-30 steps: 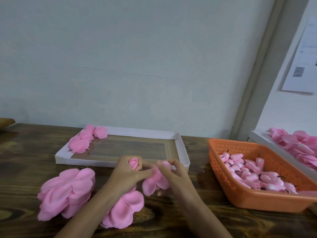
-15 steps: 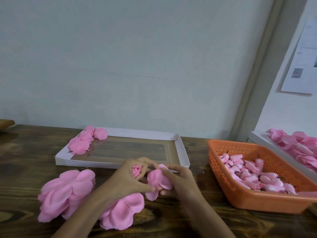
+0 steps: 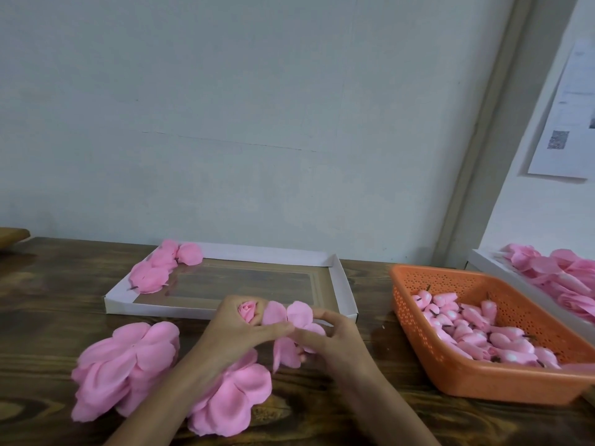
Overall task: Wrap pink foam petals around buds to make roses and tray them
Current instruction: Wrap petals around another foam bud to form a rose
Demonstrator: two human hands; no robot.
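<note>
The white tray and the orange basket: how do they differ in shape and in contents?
The white tray is shallow with plain low walls; the orange basket is deeper, with perforated walls. The white tray holds a few finished roses in its far left corner; the orange basket holds a heap of bare buds. Both rest on the wooden table.

On the tabletop [image 3: 48,300], roses [image 3: 157,272] lie in the tray's [image 3: 257,252] far left corner. Right of the tray stands a basket [image 3: 483,378] with buds [image 3: 467,329] in it. Before the tray's left half lie two petal stacks [image 3: 125,365], side by side.
</note>
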